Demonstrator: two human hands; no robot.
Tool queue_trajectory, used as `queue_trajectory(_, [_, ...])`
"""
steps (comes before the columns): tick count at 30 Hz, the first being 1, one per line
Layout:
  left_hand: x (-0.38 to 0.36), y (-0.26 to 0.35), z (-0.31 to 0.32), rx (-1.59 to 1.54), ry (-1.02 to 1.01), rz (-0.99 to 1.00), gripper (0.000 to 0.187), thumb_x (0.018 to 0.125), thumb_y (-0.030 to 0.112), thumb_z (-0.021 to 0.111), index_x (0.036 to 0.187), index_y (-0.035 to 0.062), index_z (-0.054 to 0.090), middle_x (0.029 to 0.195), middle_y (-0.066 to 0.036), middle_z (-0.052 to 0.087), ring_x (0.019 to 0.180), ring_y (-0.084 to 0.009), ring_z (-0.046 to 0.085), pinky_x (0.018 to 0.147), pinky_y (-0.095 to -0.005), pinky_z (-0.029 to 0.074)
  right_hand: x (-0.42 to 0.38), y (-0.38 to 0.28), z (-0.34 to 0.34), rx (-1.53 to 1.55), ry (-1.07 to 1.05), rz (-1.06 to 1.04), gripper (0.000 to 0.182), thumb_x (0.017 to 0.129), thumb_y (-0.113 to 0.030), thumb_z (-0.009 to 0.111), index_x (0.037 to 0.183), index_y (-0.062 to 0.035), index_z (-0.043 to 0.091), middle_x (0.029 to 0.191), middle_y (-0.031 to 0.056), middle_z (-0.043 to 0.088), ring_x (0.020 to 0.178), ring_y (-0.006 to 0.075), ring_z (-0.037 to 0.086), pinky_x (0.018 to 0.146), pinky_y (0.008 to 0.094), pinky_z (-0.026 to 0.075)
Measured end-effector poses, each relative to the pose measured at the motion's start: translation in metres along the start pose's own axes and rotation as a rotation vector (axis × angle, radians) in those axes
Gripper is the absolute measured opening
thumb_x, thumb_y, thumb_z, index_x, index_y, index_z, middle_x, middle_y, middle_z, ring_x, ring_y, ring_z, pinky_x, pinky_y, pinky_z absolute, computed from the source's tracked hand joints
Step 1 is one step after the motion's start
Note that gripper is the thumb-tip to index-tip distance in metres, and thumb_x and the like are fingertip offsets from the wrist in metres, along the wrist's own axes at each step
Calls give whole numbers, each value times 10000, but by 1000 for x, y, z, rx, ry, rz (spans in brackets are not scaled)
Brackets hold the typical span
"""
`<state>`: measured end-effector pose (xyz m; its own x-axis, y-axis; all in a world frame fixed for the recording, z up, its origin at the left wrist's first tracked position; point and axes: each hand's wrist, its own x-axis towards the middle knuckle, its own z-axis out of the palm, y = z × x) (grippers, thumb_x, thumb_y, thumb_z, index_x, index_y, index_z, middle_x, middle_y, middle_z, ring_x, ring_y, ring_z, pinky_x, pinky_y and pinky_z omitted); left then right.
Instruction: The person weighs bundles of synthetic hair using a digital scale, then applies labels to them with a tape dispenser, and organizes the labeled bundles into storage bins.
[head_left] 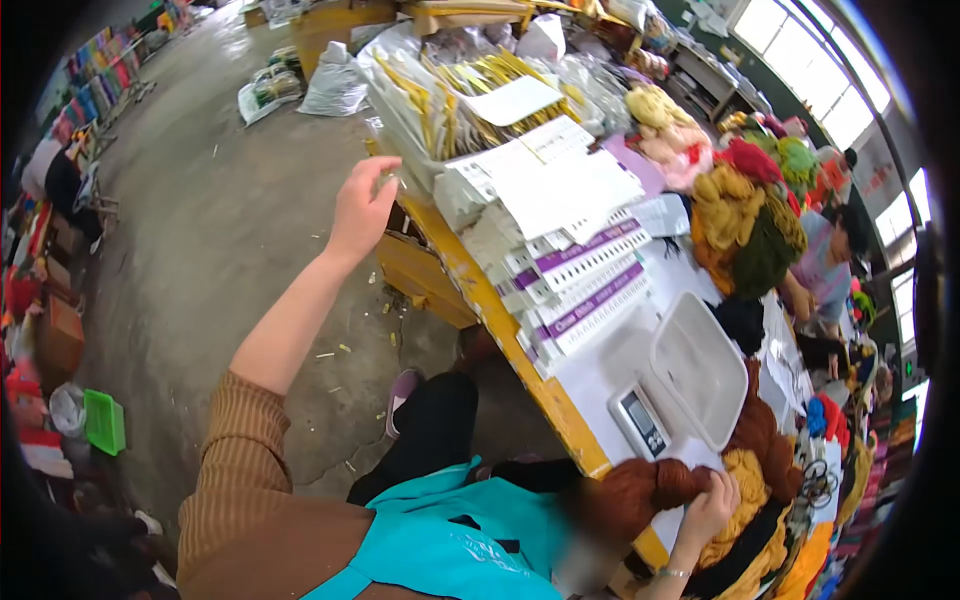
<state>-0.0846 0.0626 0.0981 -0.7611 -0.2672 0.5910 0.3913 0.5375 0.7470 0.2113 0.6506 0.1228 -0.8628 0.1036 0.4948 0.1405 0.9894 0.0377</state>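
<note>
My left hand (364, 208) is stretched out past the table's yellow edge, beside a clear plastic bag (400, 100) of yellow-edged sheets. Its thumb and forefinger stand a little apart, and I see nothing between them. On the right, my right hand (711, 503) is closed on a reddish-brown yarn skein (640, 495) at the near end of the table. Mustard-yellow yarn (745, 485) lies just beside that hand. Above the skein are a small digital scale (640, 422) and a white plastic tub (700, 370).
White and purple printed cards (590, 270) are stacked along the table (545, 390). Heaps of coloured yarn (730, 205) cover its far side, where another person (825, 260) works. A green basket (104, 422) and white sacks (335, 82) stand on the concrete floor (220, 210).
</note>
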Motion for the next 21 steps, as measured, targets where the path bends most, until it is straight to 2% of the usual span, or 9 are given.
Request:
queue_trajectory(4, [58, -23, 3, 132, 123, 156, 252, 868, 89, 581, 1108, 39, 634, 1135, -138, 627, 1103, -306, 572, 954, -376, 443, 40, -71, -29, 246, 114, -97, 217, 786, 91, 514, 963, 49, 634, 1006, 191, 649, 1025, 397, 591, 916, 451, 464])
queue_trajectory(6, [83, -32, 8, 202, 185, 260, 246, 868, 88, 582, 1104, 48, 637, 1132, -128, 631, 1111, -305, 565, 974, -386, 430, 71, -114, -37, 319, 118, -283, 213, 779, 107, 504, 939, 45, 629, 964, 183, 652, 999, 391, 605, 896, 454, 473])
queue_trajectory(8, [104, -38, 13, 226, 215, 269, 227, 862, 86, 590, 1080, 54, 646, 1112, -125, 638, 1095, -303, 572, 970, -388, 430, 107, -153, -46, 368, 64, -432, 231, 748, 122, 502, 922, 30, 623, 949, 164, 654, 991, 385, 609, 881, 451, 484])
queue_trajectory(13, [151, -61, 22, 350, 115, 346, 149, 870, 110, 575, 982, 50, 651, 1053, -134, 644, 1033, -316, 579, 913, -397, 450, 237, -222, -55, 468, -60, -903, 220, 728, 78, 521, 903, 4, 631, 932, 148, 659, 925, 380, 628, 773, 448, 516])
queue_trajectory(14, [161, -65, 23, 368, 121, 341, 149, 870, 110, 575, 982, 50, 651, 1053, -134, 644, 1033, -316, 579, 913, -397, 450, 267, -234, -52, 500, -78, -985, 203, 736, 56, 525, 899, 5, 633, 932, 154, 657, 918, 386, 625, 763, 450, 516])
queue_trajectory(16, [170, -74, 24, 382, 77, 302, 132, 877, 120, 563, 948, 44, 643, 1037, -139, 641, 1019, -323, 580, 876, -400, 463, 316, -263, -37, 566, -158, -1001, 274, 661, 66, 562, 915, 4, 645, 923, 135, 663, 974, 372, 624, 815, 452, 506])
queue_trajectory(18, [167, -69, 24, 402, 137, 271, 113, 870, 115, 565, 918, 45, 641, 989, -137, 627, 981, -327, 583, 844, -414, 470, 353, -301, -5, 741, -164, -1040, 312, 619, 55, 586, 915, -18, 647, 928, 117, 666, 987, 362, 625, 806, 449, 511])
queue_trajectory(20, [163, -73, 18, 381, 100, 162, 97, 862, 106, 568, 895, 50, 640, 946, -133, 608, 937, -326, 584, 814, -418, 474, 377, -344, 25, 834, -181, -1092, 290, 653, 49, 604, 930, -25, 648, 957, 113, 673, 1022, 350, 617, 824, 434, 512])
queue_trajectory(21, [161, -74, 15, 354, 108, 182, 80, 851, 95, 577, 887, 55, 637, 919, -126, 590, 909, -323, 580, 796, -413, 473, 387, -369, 35, 885, -180, -1109, 268, 676, 41, 610, 931, -30, 649, 969, 107, 675, 1037, 348, 611, 833, 430, 510])
